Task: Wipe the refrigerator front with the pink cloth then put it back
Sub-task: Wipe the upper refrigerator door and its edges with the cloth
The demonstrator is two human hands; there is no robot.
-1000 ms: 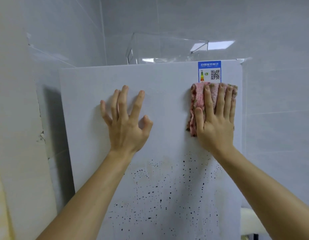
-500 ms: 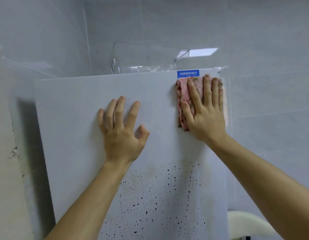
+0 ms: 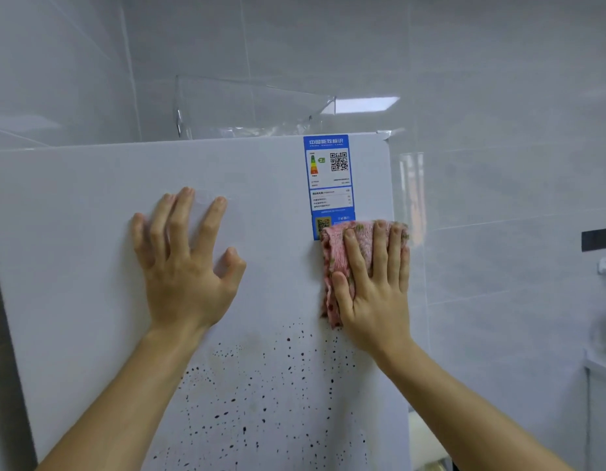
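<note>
The right hand (image 3: 373, 287), fingers flat, presses the pink cloth (image 3: 339, 266) against the refrigerator front (image 3: 91, 232), having slid down below the blue label (image 3: 328, 178) toward the dark specks (image 3: 261, 402). The left hand (image 3: 186, 266), spread flat and holding nothing, braces the door.

I get a bright, even, cool picture with no dark corners. A rectangular ceiling light mirrors as a white patch in the glossy grey wall tiles (image 3: 498, 79) up right, and a paler streak of glare runs down the tile beside the white refrigerator front (image 3: 91, 232). Shadows are soft; only a faint one sits under my left hand (image 3: 186, 263). The wide lens bows straight lines toward the edges. The small print on the blue energy label (image 3: 328, 178) stays unreadable.
</note>
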